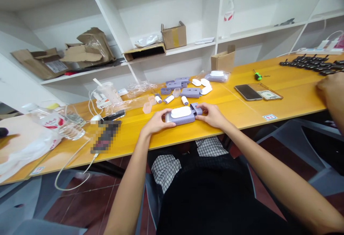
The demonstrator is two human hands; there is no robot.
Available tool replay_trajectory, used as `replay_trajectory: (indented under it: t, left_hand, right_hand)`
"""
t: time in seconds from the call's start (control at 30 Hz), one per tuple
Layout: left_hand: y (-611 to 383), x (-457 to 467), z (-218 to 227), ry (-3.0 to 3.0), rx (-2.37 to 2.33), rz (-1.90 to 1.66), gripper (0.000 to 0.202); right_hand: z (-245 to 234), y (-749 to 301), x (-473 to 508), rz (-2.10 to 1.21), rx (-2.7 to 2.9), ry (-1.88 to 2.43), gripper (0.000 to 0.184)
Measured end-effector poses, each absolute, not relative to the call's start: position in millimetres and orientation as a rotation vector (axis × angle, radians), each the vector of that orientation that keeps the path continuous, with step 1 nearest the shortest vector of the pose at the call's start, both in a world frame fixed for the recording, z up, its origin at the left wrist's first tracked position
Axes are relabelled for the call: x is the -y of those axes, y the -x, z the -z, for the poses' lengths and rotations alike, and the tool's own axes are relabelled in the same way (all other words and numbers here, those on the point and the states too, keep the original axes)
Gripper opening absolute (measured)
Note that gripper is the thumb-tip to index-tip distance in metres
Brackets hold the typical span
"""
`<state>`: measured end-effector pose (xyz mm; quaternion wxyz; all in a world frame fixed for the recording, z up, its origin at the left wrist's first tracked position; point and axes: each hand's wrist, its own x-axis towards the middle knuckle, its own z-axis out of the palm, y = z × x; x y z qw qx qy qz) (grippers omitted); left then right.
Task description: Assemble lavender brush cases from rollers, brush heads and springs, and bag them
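White open shelves [108, 21] line the wall in front of us, with torn cardboard boxes on the left and a smaller cardboard box [174, 37] at the centre. Below them runs a long yellow wood-toned surface [236, 116], and the person in black sits right up against it.

Near its front edge, between the two hands, lies a lavender case [185, 120] with perforated sides, a white oval piece [180, 112] on top. The left hand [158, 122] is curled around the case's left end, thumb along the near side. The right hand [212, 116] has thumb and fingers closed in a pinch on a small lavender end piece [198, 109] at the case's right end; from where I stand, I can't tell whether the two parts are joined or merely touching.

Just beyond are more lavender housings [190, 92], loose white oval covers [206, 89], small white cylinders [184, 100] and pinkish translucent cups [147, 108]. Behind these sits a lavender-and-white unit [216, 76] in clear plastic.

Off to the right, a smartphone [248, 93] lies beside a clear case with a banknote [270, 95]; a green screwdriver [258, 76] is farther back. At the far right, another person's hand [330, 88] is near rows of black parts [317, 65].
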<state>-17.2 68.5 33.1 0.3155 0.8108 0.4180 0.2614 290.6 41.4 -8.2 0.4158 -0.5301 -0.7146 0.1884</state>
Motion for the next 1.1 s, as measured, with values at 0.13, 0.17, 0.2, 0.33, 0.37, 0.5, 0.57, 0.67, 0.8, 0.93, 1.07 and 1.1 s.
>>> replay_trajectory:
  t: [0.13, 0.17, 0.2, 0.33, 0.37, 0.5, 0.57, 0.67, 0.8, 0.93, 1.07, 1.1]
  left_hand:
    - [19, -68, -36, -2.132, -1.161, -0.748, 0.073]
    - [20, -68, -36, -2.134, -1.166, -0.757, 0.073]
    - [21, -68, -37, -2.134, -1.162, -0.768, 0.073]
    - [21, -71, -35, -2.105, -1.093, -0.819, 0.075]
    - [21, -71, -34, -2.099, -1.087, -0.821, 0.076]
    - [20, -72, -30, -2.106, -1.117, -0.797, 0.079]
    - [19, -72, -29, -2.096, -1.101, -0.802, 0.08]
    - [18, -71, -29, -2.093, -1.071, -0.789, 0.079]
    - [18, -71, -29, -2.13, -1.055, -0.777, 0.078]
    - [16, -72, -29, -2.136, -1.015, -0.795, 0.081]
    - [12, -72, -28, -2.15, -0.924, -0.855, 0.08]
    - [11, -73, -28, -2.155, -0.911, -0.867, 0.079]
  right_hand:
    - [9, -291, -42, -0.487, 1.767, 1.302, 0.041]
    - [9, -291, -43, -0.492, 1.762, 1.293, 0.041]
    - [10, -291, -43, -0.495, 1.756, 1.288, 0.041]
    - [11, -292, -44, -0.494, 1.742, 1.28, 0.039]
    - [10, -292, -44, -0.497, 1.74, 1.274, 0.039]
    - [9, -292, -43, -0.554, 1.721, 1.238, 0.039]
    - [8, -293, -42, -0.609, 1.694, 1.221, 0.041]
    - [7, -295, -42, -0.681, 1.663, 1.2, 0.042]
    - [5, -296, -41, -0.838, 1.567, 1.153, 0.038]
    - [8, -291, -44, -1.095, 1.27, 0.979, 0.04]
    - [10, -286, -47, -1.163, 1.09, 0.877, 0.052]
    - [10, -286, -47, -1.188, 1.082, 0.874, 0.054]
